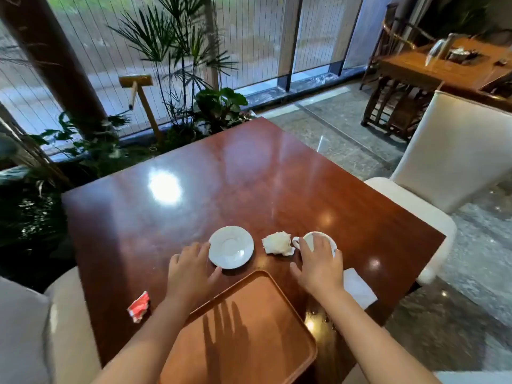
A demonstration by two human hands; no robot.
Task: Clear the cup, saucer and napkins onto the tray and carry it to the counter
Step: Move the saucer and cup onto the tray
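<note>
A white saucer (231,246) lies bare on the glossy red-brown table (221,176). My left hand (188,273) is at its left edge, fingers spread, thumb by the near rim. Right of the saucer sits a crumpled white napkin (277,243), then a white cup (307,238) with its handle pointing left. My right hand (318,264) rests over the cup's top with the thumb held apart. A flat white napkin (358,286) lies by my right wrist, partly hidden. The brown tray (249,328) sits at the table's near edge between my forearms, with nothing on it.
A crumpled red and white wrapper (138,306) lies on the table left of the tray. A cream chair (448,151) stands to the right, another cream seat (55,314) at near left. Plants (177,79) and a glass wall are beyond the table.
</note>
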